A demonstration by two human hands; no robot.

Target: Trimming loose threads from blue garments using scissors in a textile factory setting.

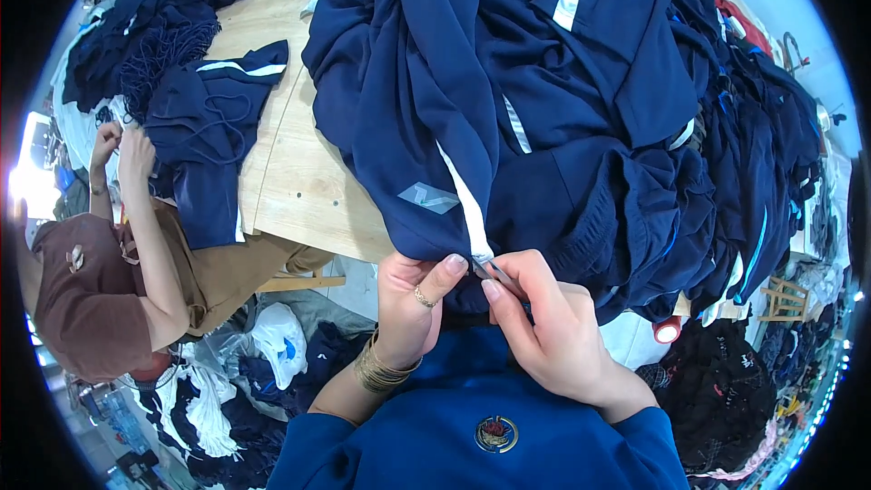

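My left hand [413,299] pinches the hem of a pair of navy trousers [413,118] between thumb and fingers, at the near table edge. A white side stripe [465,195] runs down the trouser leg to the hem, beside a grey printed patch [428,198]. In my right hand [555,322] are small dark metal thread snips [504,278], their tips touching the lower end of the stripe close to my left thumb. Whether the blades have closed on a thread is too small to tell.
More navy garments [572,73] are heaped on the wooden table [304,163] and hang over its right side. At the left, a seated person [100,299] handles a navy garment [204,122]. White plastic bags [279,340] and dark cloth piles [717,390] lie on the floor.
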